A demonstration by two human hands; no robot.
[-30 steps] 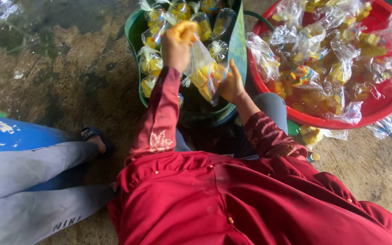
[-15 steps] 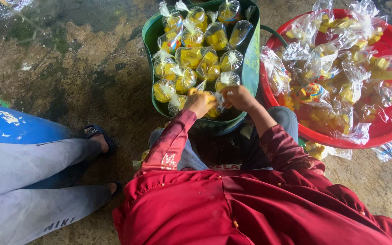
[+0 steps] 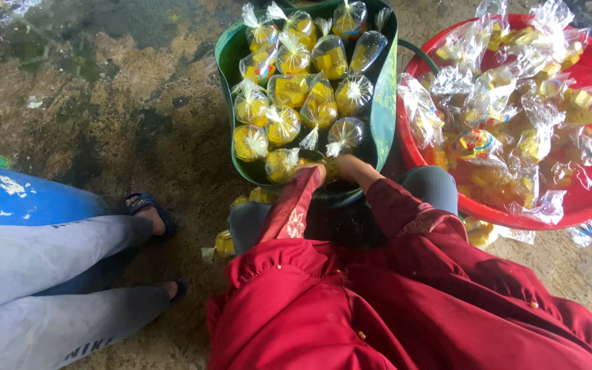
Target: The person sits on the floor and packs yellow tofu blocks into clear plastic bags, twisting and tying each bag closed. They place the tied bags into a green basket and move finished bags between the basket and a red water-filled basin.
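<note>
We look down on our own red sleeves, which reach away from us into a green basket (image 3: 384, 103) standing on the wet concrete floor (image 3: 104, 103).

Item in hand: the tied bags (image 3: 289, 89) of yellow pieces. Each bag is clear plastic, rounded and plump, filled with yellow blocks and gathered at the top into a twisted knot with a short frill of loose film. They stand packed side by side in rows, knots up, filling the basket from its far wall to its near rim.

Left hand (image 3: 310, 166): at the near rim of the basket, touching the nearest bag (image 3: 282, 163). The sleeve covers most of it, so we cannot tell whether the fingers are curled or loose.

Right hand (image 3: 345, 164): just beside the left, also at the near rim, pressed down among the bags under another tied bag (image 3: 344, 133). Its fingers are hidden, so we cannot tell whether it grips anything.

To the right, touching the basket, stands a red basin (image 3: 447, 199) heaped with open, untied bags (image 3: 508, 89) of the same yellow pieces, their film crumpled and loose. A few bags (image 3: 226, 243) lie on the floor near our knees.

At the left, another person's grey-trousered legs (image 3: 56, 274) and sandalled feet rest beside a blue drum (image 3: 22, 199).
</note>
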